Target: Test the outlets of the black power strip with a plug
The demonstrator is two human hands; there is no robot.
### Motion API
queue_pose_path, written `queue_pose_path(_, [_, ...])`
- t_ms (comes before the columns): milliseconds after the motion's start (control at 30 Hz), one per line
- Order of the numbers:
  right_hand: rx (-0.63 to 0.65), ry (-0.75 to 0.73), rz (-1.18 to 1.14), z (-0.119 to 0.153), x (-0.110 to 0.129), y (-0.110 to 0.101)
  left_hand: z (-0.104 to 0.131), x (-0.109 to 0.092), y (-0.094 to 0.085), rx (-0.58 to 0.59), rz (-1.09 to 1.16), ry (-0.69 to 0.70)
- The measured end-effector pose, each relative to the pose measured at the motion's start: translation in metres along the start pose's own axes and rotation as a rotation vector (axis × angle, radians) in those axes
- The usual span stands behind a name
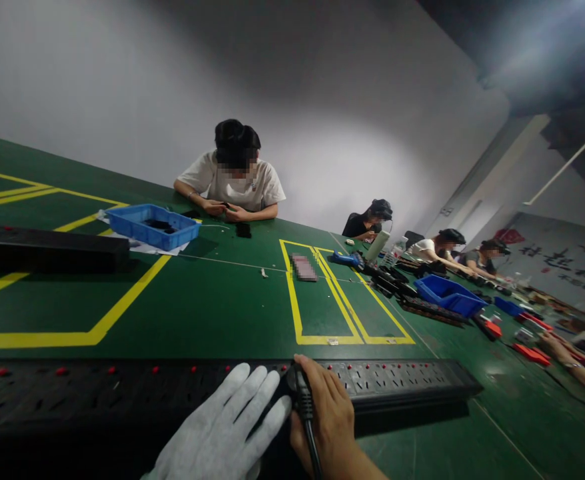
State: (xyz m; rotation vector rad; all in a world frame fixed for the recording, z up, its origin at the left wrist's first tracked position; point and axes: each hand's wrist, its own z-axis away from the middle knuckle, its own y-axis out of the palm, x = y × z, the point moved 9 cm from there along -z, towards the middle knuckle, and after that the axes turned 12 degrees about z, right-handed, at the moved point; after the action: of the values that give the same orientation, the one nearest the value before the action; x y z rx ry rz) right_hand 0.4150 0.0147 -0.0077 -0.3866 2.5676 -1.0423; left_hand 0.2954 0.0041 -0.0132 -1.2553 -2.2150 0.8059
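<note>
A long black power strip (397, 379) with rows of sockets and small red buttons or lights runs across the front of the green table. My left hand (225, 427), in a white glove, rests on the strip with its fingers stretched out. Beside it my bare right hand (325, 410) grips a black power plug (302, 393) against the strip's top. The cord leads from the plug down toward me. Whether the plug's pins are in a socket is hidden.
Another black strip (47, 248) lies at left, near a blue tray (155, 225) of dark parts. A phone-like object (303, 267) lies inside yellow tape lines. Blue bins (450, 297) and dark parts crowd the right. Co-workers sit along the far side; another person's arms reach in at right.
</note>
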Motion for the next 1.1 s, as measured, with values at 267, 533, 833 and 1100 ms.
queue_pose_path(267, [0.009,0.014,-0.025,0.0034,-0.0036,0.0049,-0.0001,-0.0012,-0.0013,-0.029,-0.008,0.01])
queue_pose_path(533, [-0.011,-0.001,-0.017,0.001,-0.0015,0.0011,0.0,-0.0018,-0.0007,-0.021,-0.003,0.009])
queue_pose_path(833, [0.002,0.01,-0.036,-0.0022,-0.0009,-0.0005,0.0012,-0.0005,-0.0016,-0.013,0.028,-0.007])
queue_pose_path(1100, [0.017,0.027,-0.023,0.0008,-0.0021,0.0023,0.0012,-0.0011,-0.0067,-0.047,0.066,0.018])
